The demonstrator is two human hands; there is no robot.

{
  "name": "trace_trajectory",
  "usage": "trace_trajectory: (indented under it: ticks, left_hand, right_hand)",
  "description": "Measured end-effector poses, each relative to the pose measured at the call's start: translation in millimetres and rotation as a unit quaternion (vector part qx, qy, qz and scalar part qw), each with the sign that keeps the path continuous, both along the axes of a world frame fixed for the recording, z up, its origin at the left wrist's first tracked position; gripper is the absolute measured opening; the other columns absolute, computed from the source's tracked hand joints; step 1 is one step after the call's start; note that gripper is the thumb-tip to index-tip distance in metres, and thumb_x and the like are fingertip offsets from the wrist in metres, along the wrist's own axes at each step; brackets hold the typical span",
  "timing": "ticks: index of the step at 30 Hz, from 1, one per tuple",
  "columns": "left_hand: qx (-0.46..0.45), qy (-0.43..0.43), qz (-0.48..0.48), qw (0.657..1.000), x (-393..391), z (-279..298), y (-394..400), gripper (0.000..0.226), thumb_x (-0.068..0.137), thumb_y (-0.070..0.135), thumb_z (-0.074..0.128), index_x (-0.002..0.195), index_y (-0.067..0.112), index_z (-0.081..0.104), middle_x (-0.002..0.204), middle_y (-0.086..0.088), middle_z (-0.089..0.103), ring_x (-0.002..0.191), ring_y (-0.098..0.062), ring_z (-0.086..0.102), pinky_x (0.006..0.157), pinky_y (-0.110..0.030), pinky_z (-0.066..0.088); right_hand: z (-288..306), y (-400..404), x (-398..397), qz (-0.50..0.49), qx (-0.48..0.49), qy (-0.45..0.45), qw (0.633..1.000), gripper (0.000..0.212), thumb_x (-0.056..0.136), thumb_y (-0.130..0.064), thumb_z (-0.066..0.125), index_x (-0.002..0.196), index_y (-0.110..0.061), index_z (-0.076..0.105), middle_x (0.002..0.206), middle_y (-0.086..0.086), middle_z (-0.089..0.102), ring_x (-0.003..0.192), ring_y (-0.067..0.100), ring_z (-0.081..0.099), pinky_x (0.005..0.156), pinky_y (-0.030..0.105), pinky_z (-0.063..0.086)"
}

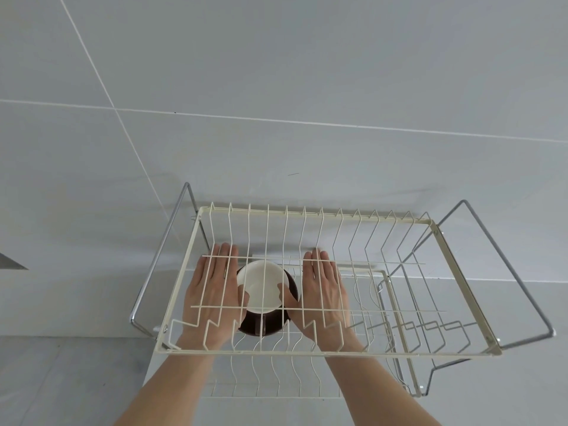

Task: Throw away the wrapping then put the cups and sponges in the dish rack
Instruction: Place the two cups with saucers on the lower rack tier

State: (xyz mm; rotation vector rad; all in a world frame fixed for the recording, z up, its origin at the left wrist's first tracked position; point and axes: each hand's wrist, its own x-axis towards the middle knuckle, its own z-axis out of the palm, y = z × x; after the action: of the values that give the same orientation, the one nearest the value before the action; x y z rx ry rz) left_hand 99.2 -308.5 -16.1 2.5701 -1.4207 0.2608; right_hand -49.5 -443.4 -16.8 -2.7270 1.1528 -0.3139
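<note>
Both hands, the left hand (pixel 212 290) and right hand (pixel 325 290), cradle a dark cup (pixel 266 299) between flat palms, thumbs on its rim, under the dish rack (pixel 307 352)'s upper tier near its left end. Best lowered level onto the lower wires before the palms part.

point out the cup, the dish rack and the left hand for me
cup (pixel 261 282): head view, on its white inside.
dish rack (pixel 307 352): head view, on the cream front rail of the upper tier.
left hand (pixel 212 290): head view, on the back of the hand, under the upper wires.
</note>
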Motion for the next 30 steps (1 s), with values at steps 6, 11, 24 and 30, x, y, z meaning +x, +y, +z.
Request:
trace_trajectory:
  ticks: [6,11,24,30]
  left_hand:
    - [-0.008,-0.013,0.003,1.000,-1,4,-1,0.073,0.079,0.026,0.057,0.145,0.000,0.039,0.148,-0.020,0.044,0.140,-0.036,0.037,0.117,-0.045,0.024]
    - [-0.030,-0.013,-0.010,0.999,-7,7,0,0.066,0.091,0.037,0.034,0.144,-0.001,0.040,0.146,-0.020,0.047,0.139,-0.037,0.039,0.115,-0.047,0.028]
    - [0.009,0.043,0.011,0.999,-84,11,37,0.072,0.084,0.035,0.064,0.145,0.005,0.040,0.147,-0.014,0.047,0.136,-0.033,0.042,0.107,-0.046,0.045]
    - [0.043,0.055,-0.023,0.997,-135,9,59,0.074,0.088,0.041,0.055,0.150,0.007,0.031,0.153,-0.009,0.040,0.144,-0.023,0.033,0.118,-0.032,0.008]
  right_hand:
    - [3,2,-1,0.003,-0.006,-0.006,1.000,0.084,0.091,-0.064,0.037,0.146,-0.001,0.034,0.154,0.018,0.037,0.146,0.033,0.028,0.119,0.045,0.028]
    - [8,7,-10,0.012,-0.019,-0.032,0.999,0.077,0.092,-0.060,0.042,0.140,0.001,0.044,0.146,0.021,0.046,0.139,0.036,0.039,0.118,0.046,0.031]
    - [7,56,-98,0.027,0.003,0.008,1.000,0.084,0.093,-0.065,0.025,0.152,-0.005,0.021,0.160,0.013,0.025,0.150,0.028,0.018,0.123,0.038,0.015]
    - [7,80,-151,0.012,0.009,0.018,1.000,0.078,0.093,-0.060,0.036,0.148,-0.005,0.033,0.154,0.012,0.037,0.146,0.028,0.028,0.121,0.041,0.025]
